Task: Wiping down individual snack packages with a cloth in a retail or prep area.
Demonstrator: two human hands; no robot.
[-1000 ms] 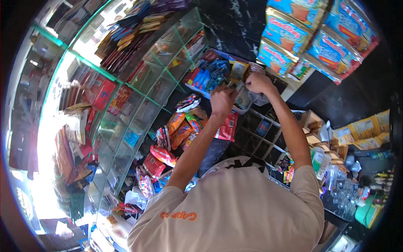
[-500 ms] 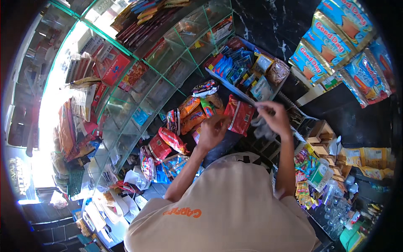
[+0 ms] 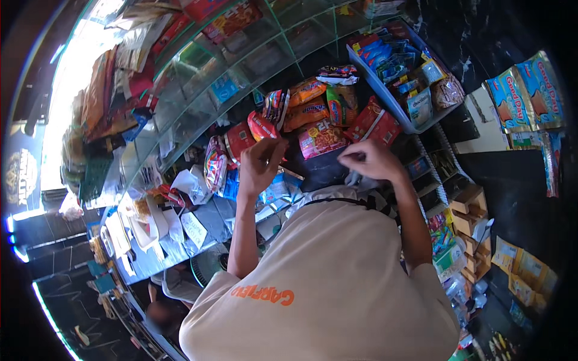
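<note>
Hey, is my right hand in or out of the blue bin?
Out: your right hand shows by a red packet, apart from the blue bin.

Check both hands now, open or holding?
Left hand: fingers curled; whether it holds anything cannot be told.
Right hand: fingers curled, grey crumpled thing just below; grip unclear.

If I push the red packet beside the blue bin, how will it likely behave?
The red packet probably flexes, since its wrapper looks like creased, soft film. Its broad, flattish shape makes rolling unlikely. Pushed toward the blue bin, it would probably crumple or catch, as that wall stands right alongside.
</note>
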